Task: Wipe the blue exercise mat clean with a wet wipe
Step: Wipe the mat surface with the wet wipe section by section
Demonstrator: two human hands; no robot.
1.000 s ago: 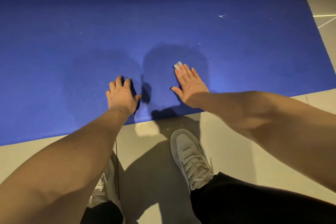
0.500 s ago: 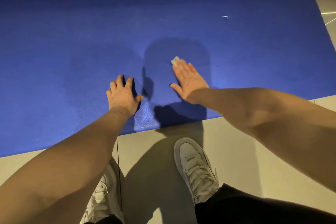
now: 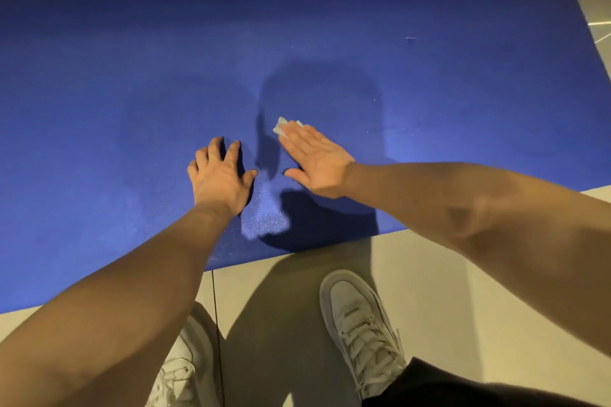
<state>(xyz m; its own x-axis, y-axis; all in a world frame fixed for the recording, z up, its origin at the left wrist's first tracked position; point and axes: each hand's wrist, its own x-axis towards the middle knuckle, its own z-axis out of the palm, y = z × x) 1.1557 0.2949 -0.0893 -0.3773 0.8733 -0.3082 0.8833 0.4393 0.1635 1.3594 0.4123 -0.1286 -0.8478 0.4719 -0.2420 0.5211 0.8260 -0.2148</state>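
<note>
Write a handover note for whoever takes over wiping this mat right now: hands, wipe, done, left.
Left hand: open, resting on the mat near its front edge.
Right hand: flat, pressing the wipe onto the mat.
Done: cannot tell how much is wiped.
To do: a white speck lies toward the far right corner; wipe there.

Dim, warm indoor light. A hard, head-shaped shadow falls on the blue mat (image 3: 99,82) at centre frame, spilling onto the pale floor (image 3: 436,277) below. The right hand (image 3: 317,158) is slightly motion-blurred. Wide-angle bending at edges; glare streaks upper right.
</note>
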